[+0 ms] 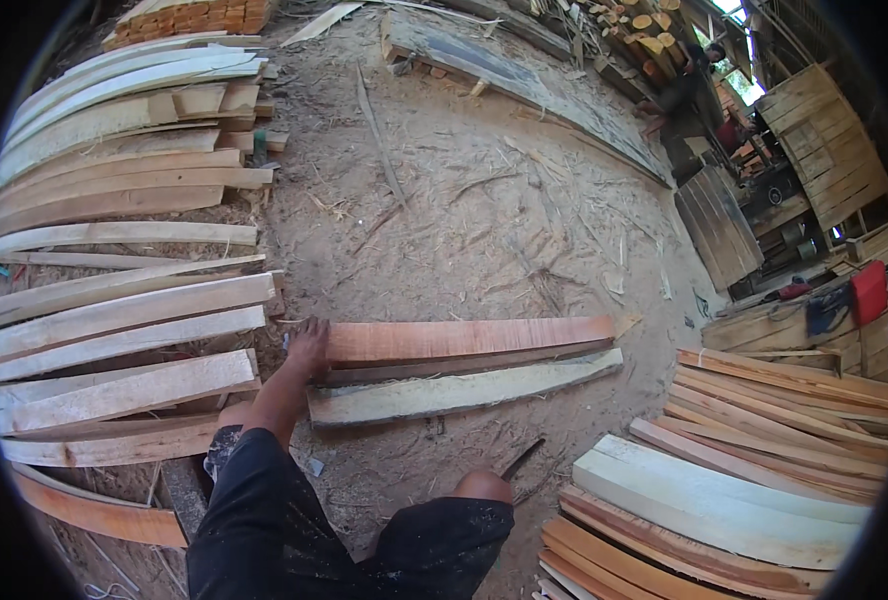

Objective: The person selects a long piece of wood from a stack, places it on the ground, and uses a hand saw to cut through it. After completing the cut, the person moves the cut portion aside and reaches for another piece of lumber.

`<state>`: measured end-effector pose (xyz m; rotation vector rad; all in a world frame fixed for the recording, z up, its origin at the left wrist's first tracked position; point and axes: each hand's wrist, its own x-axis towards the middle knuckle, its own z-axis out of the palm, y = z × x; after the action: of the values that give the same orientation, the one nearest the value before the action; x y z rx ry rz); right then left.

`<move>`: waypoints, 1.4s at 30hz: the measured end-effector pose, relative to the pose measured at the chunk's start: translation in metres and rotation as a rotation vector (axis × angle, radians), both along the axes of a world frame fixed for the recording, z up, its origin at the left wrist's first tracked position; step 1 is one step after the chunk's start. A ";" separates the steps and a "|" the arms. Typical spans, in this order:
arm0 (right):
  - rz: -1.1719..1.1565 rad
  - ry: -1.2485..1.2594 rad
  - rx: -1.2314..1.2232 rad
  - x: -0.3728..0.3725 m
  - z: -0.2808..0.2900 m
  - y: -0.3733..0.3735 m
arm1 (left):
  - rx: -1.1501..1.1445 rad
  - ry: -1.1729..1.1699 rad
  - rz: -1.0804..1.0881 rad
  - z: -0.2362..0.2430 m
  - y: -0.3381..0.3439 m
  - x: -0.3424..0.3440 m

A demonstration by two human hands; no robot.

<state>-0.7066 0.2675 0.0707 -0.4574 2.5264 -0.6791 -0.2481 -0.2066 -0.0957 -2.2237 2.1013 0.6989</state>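
Observation:
My left hand point(310, 343) reaches forward from a dark sleeve and grips the left end of a reddish-brown wooden board point(469, 338). The fingers curl over that end; the thumb cannot be made out. The board lies crosswise in front of my knees. Against its near side are a darker strip of wood point(464, 362) and a pale, rough-edged board point(464, 388). No part of my right hand shows. Beside my right knee point(484, 487) a thin dark blade-like piece point(523, 458) sticks out, its other end hidden.
Stacked curved boards point(134, 305) line the left side. More boards point(724, 510) lie at the lower right. A long wooden slab point(524, 85) rests on the sandy ground point(444, 220) at the back. Another person point(689, 105) is far right, near wooden panels point(824, 145).

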 end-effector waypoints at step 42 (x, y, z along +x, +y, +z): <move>0.564 -1.616 -0.367 0.371 0.072 -0.215 | -0.473 0.473 1.610 0.213 0.554 0.023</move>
<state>-0.3360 0.0520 0.1431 -0.4191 0.7177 -0.7744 -0.2249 0.3471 0.1172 -3.9978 -0.1059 0.6915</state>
